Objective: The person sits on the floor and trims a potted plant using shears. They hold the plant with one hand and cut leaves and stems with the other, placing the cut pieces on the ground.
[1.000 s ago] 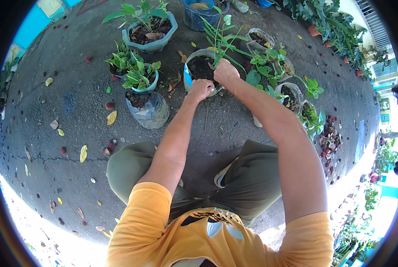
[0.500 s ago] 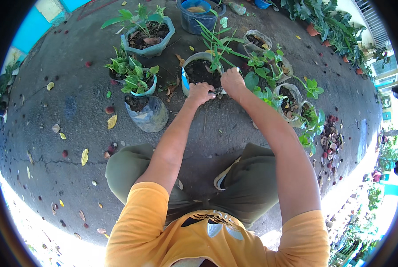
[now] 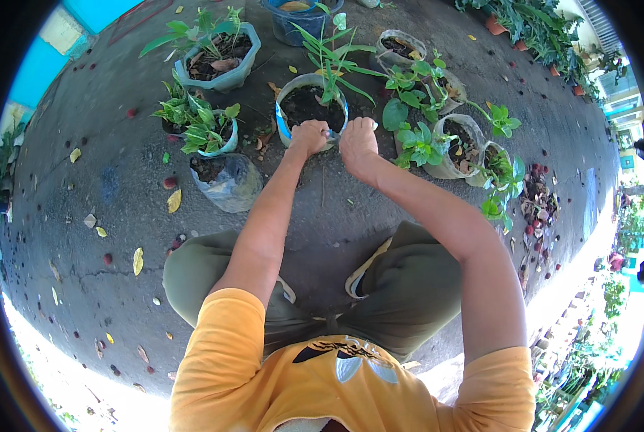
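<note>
A round white-and-blue plastic planter [image 3: 281, 122] stands in front of me, with dark soil inside and a long-leaved green plant [image 3: 330, 68] leaning at its far right side. My left hand [image 3: 309, 137] is closed on the planter's near rim, fingers curled over the edge. Just right of it, my right hand [image 3: 358, 147] is closed beside the planter's near right rim. A small pale tip shows at that hand's far side; what its fingers hold is hidden.
Left stand a pale blue pot [image 3: 246, 68] with a leafy plant, a variegated plant [image 3: 210, 133] and a soil-filled plastic bag [image 3: 230, 189]. Several bagged plants, including a whitish grow bag [image 3: 446, 167], stand right. A dark bucket [image 3: 286, 30] is behind. Fallen leaves dot the pavement.
The view has shifted, so the pots appear further left. My right hand has come nearer along the planter's rim, and the dark piece seen by my left fingers no longer shows.
</note>
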